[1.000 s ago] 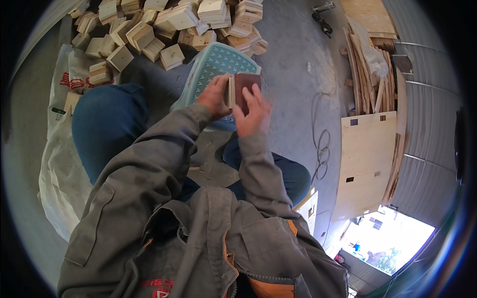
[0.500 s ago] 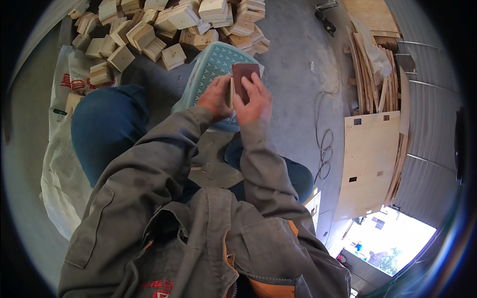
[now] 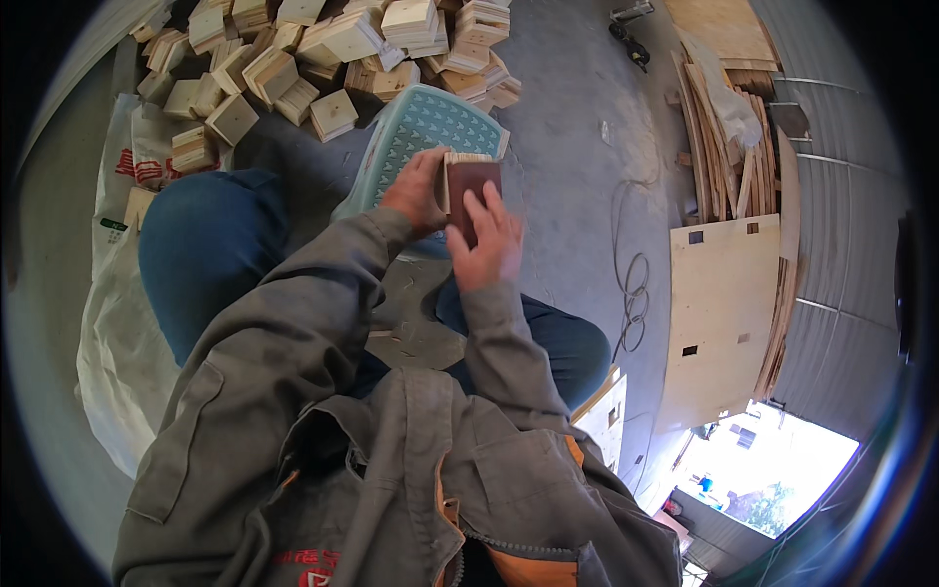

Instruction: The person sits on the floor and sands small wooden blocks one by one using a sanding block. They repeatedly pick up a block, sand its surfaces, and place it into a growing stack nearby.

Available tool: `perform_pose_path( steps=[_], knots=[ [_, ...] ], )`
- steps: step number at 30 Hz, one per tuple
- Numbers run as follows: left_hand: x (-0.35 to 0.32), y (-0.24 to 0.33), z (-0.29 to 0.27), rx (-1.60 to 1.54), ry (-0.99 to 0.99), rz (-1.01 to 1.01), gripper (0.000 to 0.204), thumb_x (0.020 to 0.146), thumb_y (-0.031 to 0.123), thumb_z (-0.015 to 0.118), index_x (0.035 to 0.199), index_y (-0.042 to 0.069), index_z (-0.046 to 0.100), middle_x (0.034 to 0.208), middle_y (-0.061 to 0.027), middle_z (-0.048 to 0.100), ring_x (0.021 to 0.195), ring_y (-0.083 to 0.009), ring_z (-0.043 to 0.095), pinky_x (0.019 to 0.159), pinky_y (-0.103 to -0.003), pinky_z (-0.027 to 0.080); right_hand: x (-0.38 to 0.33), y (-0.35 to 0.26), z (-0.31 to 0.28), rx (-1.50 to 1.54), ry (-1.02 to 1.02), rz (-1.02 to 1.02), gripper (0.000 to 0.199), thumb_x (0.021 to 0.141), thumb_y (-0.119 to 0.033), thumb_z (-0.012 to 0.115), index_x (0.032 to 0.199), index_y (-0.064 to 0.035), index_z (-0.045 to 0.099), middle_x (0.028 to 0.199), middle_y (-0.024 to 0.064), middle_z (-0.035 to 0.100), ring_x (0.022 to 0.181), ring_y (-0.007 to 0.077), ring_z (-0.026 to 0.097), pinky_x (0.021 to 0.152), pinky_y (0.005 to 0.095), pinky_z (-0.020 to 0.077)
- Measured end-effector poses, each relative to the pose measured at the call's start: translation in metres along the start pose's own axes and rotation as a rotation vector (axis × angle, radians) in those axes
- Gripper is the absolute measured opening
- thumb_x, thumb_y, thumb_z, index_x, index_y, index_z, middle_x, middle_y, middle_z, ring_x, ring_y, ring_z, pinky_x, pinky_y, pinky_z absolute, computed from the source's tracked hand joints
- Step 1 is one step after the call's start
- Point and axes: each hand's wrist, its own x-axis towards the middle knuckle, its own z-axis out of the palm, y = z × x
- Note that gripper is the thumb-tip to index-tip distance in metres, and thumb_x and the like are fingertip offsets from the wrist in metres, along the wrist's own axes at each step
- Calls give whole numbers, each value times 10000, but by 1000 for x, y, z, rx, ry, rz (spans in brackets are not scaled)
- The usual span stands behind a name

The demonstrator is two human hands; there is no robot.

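Note:
Just above a light blue-green plastic stool [image 3: 426, 111], my left hand [image 3: 418, 192] grips a small stack of pale plywood blocks [image 3: 468, 158] along its left side. The stack stands on edge, with its layered top edge showing. Against its right face lies a flat reddish-brown piece of sandpaper [image 3: 473, 180]. My right hand [image 3: 492, 243] holds the sandpaper with its fingers laid across it, slightly blurred by motion. The sandpaper hides most of the stack, and the left fingertips are partly out of sight.
Beyond the stool, many square plywood blocks [image 3: 271, 76] lie heaped on the concrete floor. A white plastic sack [image 3: 112, 338] spreads at my left knee. To the right are a looped cable [image 3: 634, 293], leaning plywood sheets [image 3: 726, 303] and a dark power tool [image 3: 631, 44].
My right hand and the sandpaper have slid toward me along the stack, uncovering its top edge. My left hand keeps its hold nearly in place.

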Motion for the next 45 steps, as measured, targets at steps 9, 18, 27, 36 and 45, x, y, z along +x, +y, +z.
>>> perform_pose_path(
  steps=[9, 18, 27, 36, 45],
  knots=[
    [-2, 2, -2, -1, 4, 39, 982, 727, 367, 950, 1515, 75, 442, 1461, -234, 531, 1369, -432, 541, 1142, -464, 483, -38, -7, -14, 31, 37, -21, 601, 766, -114, 841, 1352, -140, 710, 1547, 144, 571, 1231, 404, 580, 1070, 505, 492],
    [-1, 2, -3, -16, -45, 4, 1004, 679, 213, 938, 1525, 65, 417, 1461, -226, 520, 1381, -433, 514, 1169, -460, 456, 102, 17, 25, -38, 7, 102, 551, 802, -185, 816, 1345, -159, 725, 1531, 117, 599, 1258, 399, 601, 1115, 473, 475],
    [-2, 1, 3, 0, -30, -14, 1021, 651, 203, 947, 1525, 121, 427, 1482, -195, 510, 1385, -418, 527, 1158, -454, 480, 34, 13, 9, -42, 24, 48, 590, 815, -211, 826, 1387, -129, 704, 1557, 152, 576, 1282, 404, 595, 1145, 488, 440],
    [-1, 9, -3, 10, -39, -25, 1055, 646, 301, 982, 1528, 109, 437, 1470, -215, 525, 1397, -417, 525, 1158, -452, 479, -62, 0, -26, 23, 18, -12, 630, 757, -117, 854, 1366, -145, 696, 1553, 150, 565, 1239, 409, 576, 1072, 504, 491],
    [-3, -1, 0, -7, 1, 28, 952, 679, 176, 904, 1509, 110, 442, 1458, -216, 526, 1364, -433, 542, 1140, -457, 495, 36, 27, 6, 29, 70, 24, 553, 785, -140, 821, 1328, -140, 719, 1519, 141, 604, 1267, 393, 596, 1096, 494, 478]
  ],
)
